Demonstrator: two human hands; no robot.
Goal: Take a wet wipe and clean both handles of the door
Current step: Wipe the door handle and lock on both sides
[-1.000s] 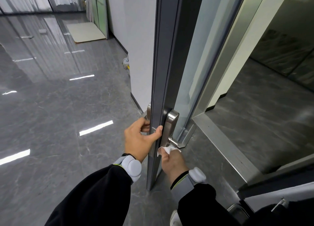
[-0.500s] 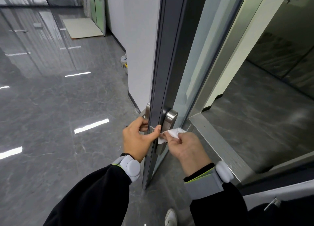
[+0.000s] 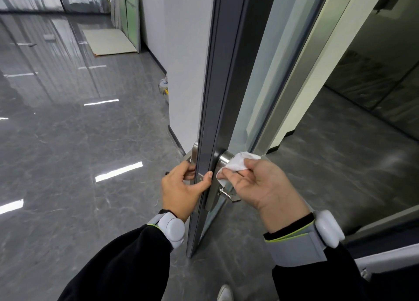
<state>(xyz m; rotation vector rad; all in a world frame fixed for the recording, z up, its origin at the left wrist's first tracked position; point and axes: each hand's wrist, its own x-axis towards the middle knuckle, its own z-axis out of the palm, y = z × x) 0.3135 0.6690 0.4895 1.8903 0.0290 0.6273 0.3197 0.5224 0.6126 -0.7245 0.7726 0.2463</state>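
A glass door with a dark grey frame stands edge-on in front of me. My left hand grips the door's edge at lock height, thumb on the near face, fingers wrapped round the far side. The left-side metal handle shows just above that hand. My right hand holds a white wet wipe pressed against the right-side steel handle plate. Below the wipe a small thumb-turn lever sticks out of the plate.
A glossy grey tile floor spreads to the left. A white wall stands behind the door, with a small white and yellow object at its base. The metal door frame and threshold rise on the right. My shoe tip shows below.
My right hand has risen from under the lock plate to its upper part, carrying the wipe with it. My left hand has kept its grip on the door's edge.
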